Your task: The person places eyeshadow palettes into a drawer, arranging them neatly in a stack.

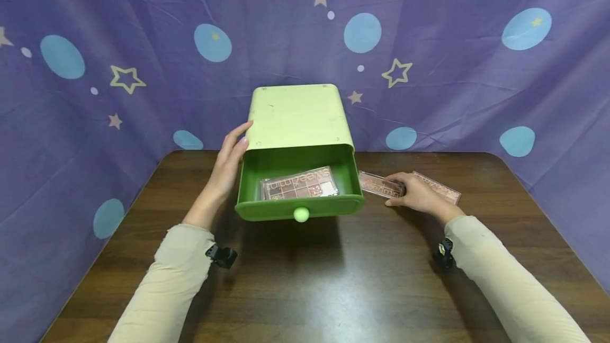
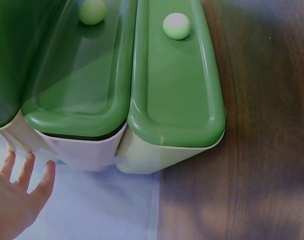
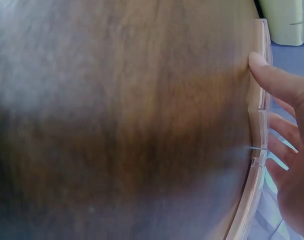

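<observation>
A stacked drawer unit (image 1: 297, 115) with a pale green top stands towards the back of the table. Its top drawer (image 1: 301, 208), dark green with a round knob, is pulled out and has an eyeshadow palette (image 1: 300, 183) lying inside. With fingers extended, my left hand (image 1: 224, 171) rests against the unit's left side. To the right of the drawer, my right hand (image 1: 419, 192) pinches the right end of another eyeshadow palette (image 1: 378, 184) on the table, thumb (image 3: 271, 75) on the near edge. A further palette (image 1: 440, 188) lies just behind that hand, partly hidden by it.
Two lower drawers (image 2: 176, 85) of the unit show pushed in, in the left wrist view. The brown wooden table (image 1: 295, 290) extends to the front. A purple patterned curtain (image 1: 295, 36) hangs close behind and at both sides.
</observation>
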Tool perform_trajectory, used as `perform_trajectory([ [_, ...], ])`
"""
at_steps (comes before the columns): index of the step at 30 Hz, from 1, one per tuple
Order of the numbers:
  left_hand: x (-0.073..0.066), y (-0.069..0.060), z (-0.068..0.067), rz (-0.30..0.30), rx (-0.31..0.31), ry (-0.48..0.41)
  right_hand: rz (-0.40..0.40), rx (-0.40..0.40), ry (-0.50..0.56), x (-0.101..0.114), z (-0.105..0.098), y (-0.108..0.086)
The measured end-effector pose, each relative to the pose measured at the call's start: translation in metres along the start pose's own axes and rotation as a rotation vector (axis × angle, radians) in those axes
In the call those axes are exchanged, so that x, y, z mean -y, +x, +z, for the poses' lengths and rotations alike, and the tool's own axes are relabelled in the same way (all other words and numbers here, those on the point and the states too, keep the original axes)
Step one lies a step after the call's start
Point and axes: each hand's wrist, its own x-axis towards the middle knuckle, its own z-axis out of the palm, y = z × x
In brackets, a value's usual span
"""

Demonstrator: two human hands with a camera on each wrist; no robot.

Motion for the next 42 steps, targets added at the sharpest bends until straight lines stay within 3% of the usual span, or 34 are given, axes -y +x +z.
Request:
perform_trajectory([
  [7, 0.0, 0.002, 0.002, 0.01, -0.017, -0.018, 0.034, -0.01, 0.0, 0.0, 0.001, 0.001],
  [19, 0.0, 0.001, 0.003, 0.001, -0.027, -0.039, -0.107, -0.138, -0.116, 0.015, -0.016, -0.013],
  [27, 0.002, 0.002, 0.003, 0.008, -0.033, -0.033, -0.143, -0.232, -0.078, 0.035, -0.032, -0.032],
  [42, 0.002, 0.001, 0.003, 0.012, -0.049, -0.012, -0.405, -0.426, 0.024, 0.071, -0.07, -0.057],
])
